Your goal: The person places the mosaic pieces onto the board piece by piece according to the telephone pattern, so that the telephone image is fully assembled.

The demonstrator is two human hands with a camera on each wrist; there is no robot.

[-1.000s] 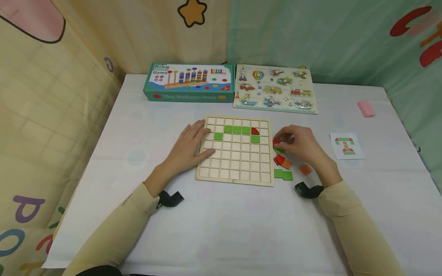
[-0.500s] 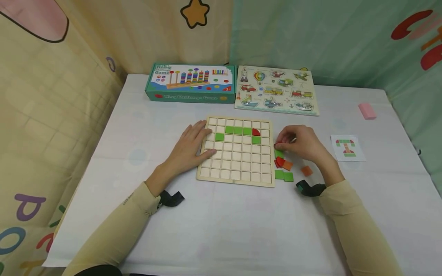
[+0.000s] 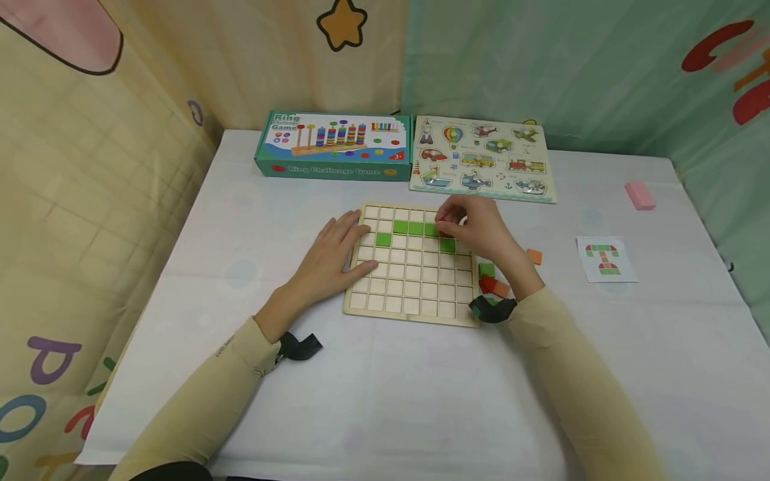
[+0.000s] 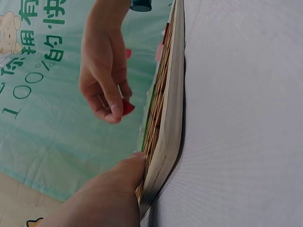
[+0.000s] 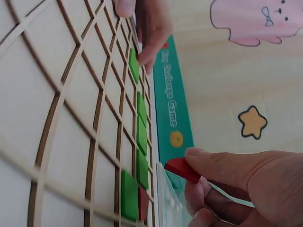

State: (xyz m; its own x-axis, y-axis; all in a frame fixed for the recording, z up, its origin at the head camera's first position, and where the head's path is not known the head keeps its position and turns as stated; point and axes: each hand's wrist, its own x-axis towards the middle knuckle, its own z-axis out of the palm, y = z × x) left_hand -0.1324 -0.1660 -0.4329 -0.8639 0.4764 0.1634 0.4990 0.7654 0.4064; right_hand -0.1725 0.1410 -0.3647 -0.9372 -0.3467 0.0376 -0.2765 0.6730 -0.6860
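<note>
A wooden grid board [image 3: 412,290] lies on the table, with three green square tiles [image 3: 416,228] in a row and single green tiles [image 3: 383,239] a row nearer at either side. On the board's left edge rests my left hand [image 3: 327,257], fingers extended and thumb over the frame. My right hand [image 3: 478,224] is over the upper right of the board. Between thumb and fingertips it pinches a red quarter-circle piece [image 5: 182,169], held above the grid in the right wrist view. Another red piece [image 5: 143,204] sits in a cell beside a green tile.
Right of the board lie loose green [image 3: 486,269], red [image 3: 484,283] and orange pieces [image 3: 498,288], plus a separate orange tile [image 3: 534,256]. A pattern card [image 3: 607,259] and pink block [image 3: 640,196] are farther right. A game box [image 3: 334,147] and vehicle puzzle [image 3: 483,159] stand behind.
My right hand has carried the red piece from the loose pile leftward over the board's upper right. The separate orange tile has shifted away from me. My left hand has stayed put.
</note>
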